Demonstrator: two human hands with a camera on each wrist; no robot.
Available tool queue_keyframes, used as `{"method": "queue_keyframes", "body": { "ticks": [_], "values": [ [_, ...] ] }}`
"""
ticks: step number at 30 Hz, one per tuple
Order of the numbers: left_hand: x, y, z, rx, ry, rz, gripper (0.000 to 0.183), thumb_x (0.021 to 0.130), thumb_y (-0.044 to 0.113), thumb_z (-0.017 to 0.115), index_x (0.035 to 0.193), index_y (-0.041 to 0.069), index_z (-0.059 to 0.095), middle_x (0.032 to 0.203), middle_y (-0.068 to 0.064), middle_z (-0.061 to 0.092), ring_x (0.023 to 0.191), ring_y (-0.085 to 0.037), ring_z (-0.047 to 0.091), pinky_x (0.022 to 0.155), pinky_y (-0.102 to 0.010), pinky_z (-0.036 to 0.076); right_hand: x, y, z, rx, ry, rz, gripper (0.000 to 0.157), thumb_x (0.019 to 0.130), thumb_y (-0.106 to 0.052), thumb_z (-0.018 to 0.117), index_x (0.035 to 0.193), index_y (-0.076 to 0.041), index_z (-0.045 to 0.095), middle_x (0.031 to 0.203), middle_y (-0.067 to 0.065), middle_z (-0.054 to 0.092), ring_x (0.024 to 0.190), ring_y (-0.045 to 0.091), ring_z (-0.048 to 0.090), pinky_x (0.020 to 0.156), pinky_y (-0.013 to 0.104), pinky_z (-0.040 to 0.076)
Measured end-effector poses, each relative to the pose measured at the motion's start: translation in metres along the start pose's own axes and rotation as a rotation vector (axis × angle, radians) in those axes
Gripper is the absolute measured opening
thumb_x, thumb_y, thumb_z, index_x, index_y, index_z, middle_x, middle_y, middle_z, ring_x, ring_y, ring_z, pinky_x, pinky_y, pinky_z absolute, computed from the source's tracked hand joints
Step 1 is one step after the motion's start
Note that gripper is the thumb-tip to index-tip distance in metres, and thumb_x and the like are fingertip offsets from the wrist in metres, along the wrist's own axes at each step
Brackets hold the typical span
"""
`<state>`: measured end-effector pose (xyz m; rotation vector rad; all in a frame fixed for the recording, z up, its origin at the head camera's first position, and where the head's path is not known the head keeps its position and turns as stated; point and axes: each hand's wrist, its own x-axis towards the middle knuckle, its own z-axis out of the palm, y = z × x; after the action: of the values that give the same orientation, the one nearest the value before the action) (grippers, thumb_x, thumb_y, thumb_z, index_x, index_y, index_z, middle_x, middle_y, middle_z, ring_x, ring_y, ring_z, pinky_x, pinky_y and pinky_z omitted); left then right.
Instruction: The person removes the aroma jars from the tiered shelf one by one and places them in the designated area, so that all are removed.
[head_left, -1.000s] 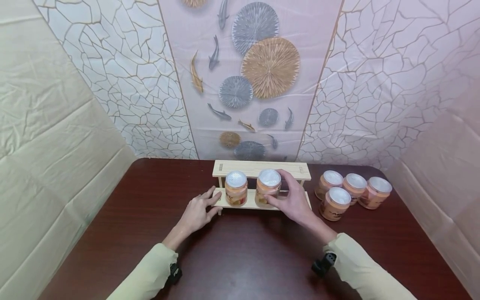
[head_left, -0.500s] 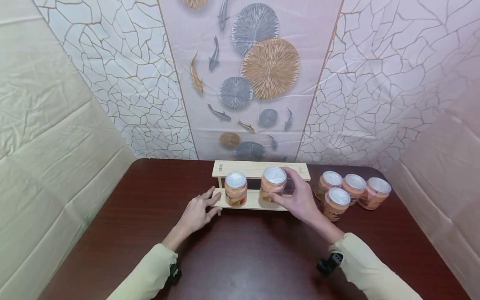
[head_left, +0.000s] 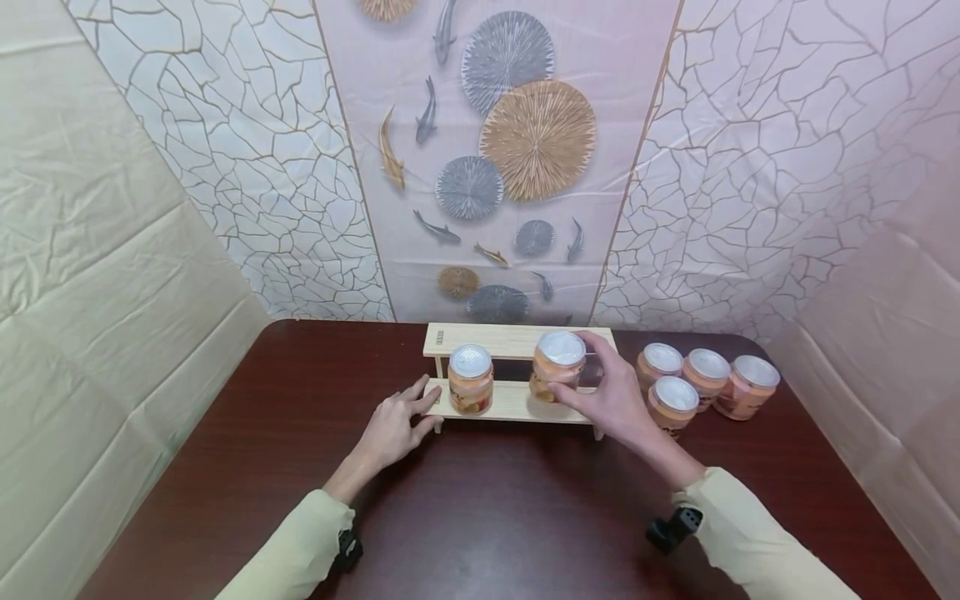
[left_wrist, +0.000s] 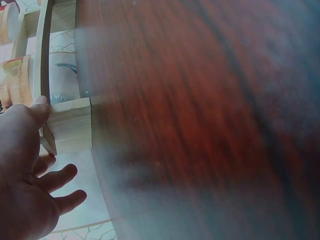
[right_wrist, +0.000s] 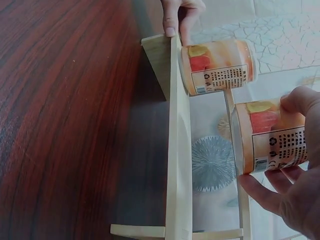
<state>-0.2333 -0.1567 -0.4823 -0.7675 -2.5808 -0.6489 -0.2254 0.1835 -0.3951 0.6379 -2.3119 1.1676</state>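
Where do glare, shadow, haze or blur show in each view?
Head view: pale sheen on the dark tabletop, shadow below the wooden shelf, pinkish cast at upper right; left wrist view: bluish haze and softened wood grain toward the right edge; right wrist view: pale, washed-out backdrop.

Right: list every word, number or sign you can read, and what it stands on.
No words or numbers are legible.
Held jar: arrow-loop sign and barcode show; print too blurred.
Jar on wooden rack: the same.
Rack's upper board: dark marks, too small.
Tabletop jars: dark lettering, too small.
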Motion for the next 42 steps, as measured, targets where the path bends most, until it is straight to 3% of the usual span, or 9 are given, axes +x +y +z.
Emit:
{"method": "queue_keyframes", "body": {
  "ticks": [5, 12, 15, 24, 30, 34, 42],
  "values": [
    [0.000, 0.000, 0.000, 0.001, 0.005, 0.003, 0.047, 0.086, 0.018, 0.080, 0.127, -0.001, 0.068, 0.135, -0.031, 0.055, 0.108, -0.046, 0.063, 0.089, -0.060, 0.049, 0.001, 0.000, -0.004, -0.028, 0.003, 0.004, 0.077, 0.069, -0.010, 0.091, 0.136, -0.004, 0.054, 0.116, 0.012, 0.065, 0.099, 0.023, 0.062, 0.072, 0.045, 0.054],
    [-0.001, -0.001, 0.000, -0.002, 0.013, 0.011, 0.047, 0.086, 0.019, 0.081, 0.127, 0.000, 0.068, 0.135, -0.030, 0.055, 0.107, -0.046, 0.064, 0.089, -0.060, 0.049, 0.000, 0.000, -0.010, -0.035, 0.014, 0.004, 0.076, 0.068, -0.009, 0.091, 0.134, -0.003, 0.055, 0.112, 0.011, 0.066, 0.096, 0.022, 0.061, 0.070, 0.026, 0.050],
    [-0.001, -0.001, 0.001, -0.005, 0.012, 0.008, 0.047, 0.086, 0.019, 0.080, 0.127, 0.000, 0.068, 0.136, -0.030, 0.055, 0.107, -0.046, 0.063, 0.090, -0.060, 0.049, 0.000, 0.001, -0.012, -0.041, 0.034, -0.012, 0.076, 0.066, -0.008, 0.092, 0.132, 0.000, 0.055, 0.110, 0.014, 0.066, 0.094, 0.022, 0.061, 0.070, 0.024, 0.049],
    [0.000, -0.002, 0.002, 0.006, 0.011, 0.008, 0.047, 0.086, 0.018, 0.081, 0.127, 0.000, 0.068, 0.135, -0.030, 0.055, 0.107, -0.046, 0.063, 0.087, -0.059, 0.050, -0.001, 0.002, -0.024, -0.046, 0.072, -0.030, 0.076, 0.065, -0.007, 0.093, 0.130, 0.003, 0.055, 0.113, 0.017, 0.066, 0.103, 0.026, 0.060, 0.084, 0.040, 0.045],
    [-0.001, -0.001, 0.001, 0.001, 0.008, 0.005, 0.047, 0.086, 0.018, 0.081, 0.127, -0.001, 0.068, 0.135, -0.031, 0.055, 0.107, -0.046, 0.063, 0.089, -0.059, 0.049, -0.003, 0.002, -0.035, -0.074, 0.064, 0.019, 0.073, 0.068, -0.009, 0.091, 0.132, -0.001, 0.055, 0.115, 0.014, 0.065, 0.103, 0.025, 0.058, 0.083, 0.042, 0.045],
    [-0.001, 0.000, 0.000, -0.007, 0.002, -0.007, 0.047, 0.086, 0.018, 0.081, 0.128, 0.001, 0.068, 0.136, -0.030, 0.054, 0.108, -0.047, 0.063, 0.090, -0.059, 0.049, -0.004, 0.002, -0.043, -0.069, 0.058, 0.035, 0.073, 0.069, -0.005, 0.091, 0.133, -0.001, 0.055, 0.112, 0.015, 0.066, 0.100, 0.024, 0.060, 0.078, 0.041, 0.051],
    [-0.001, -0.001, 0.000, -0.007, -0.004, -0.014, 0.047, 0.087, 0.017, 0.080, 0.129, 0.001, 0.067, 0.138, -0.028, 0.054, 0.109, -0.046, 0.063, 0.090, -0.059, 0.048, -0.006, 0.004, -0.055, -0.050, 0.073, 0.037, 0.074, 0.068, 0.000, 0.090, 0.134, 0.003, 0.054, 0.113, 0.017, 0.065, 0.098, 0.020, 0.059, 0.078, 0.011, 0.046]
  ]
}}
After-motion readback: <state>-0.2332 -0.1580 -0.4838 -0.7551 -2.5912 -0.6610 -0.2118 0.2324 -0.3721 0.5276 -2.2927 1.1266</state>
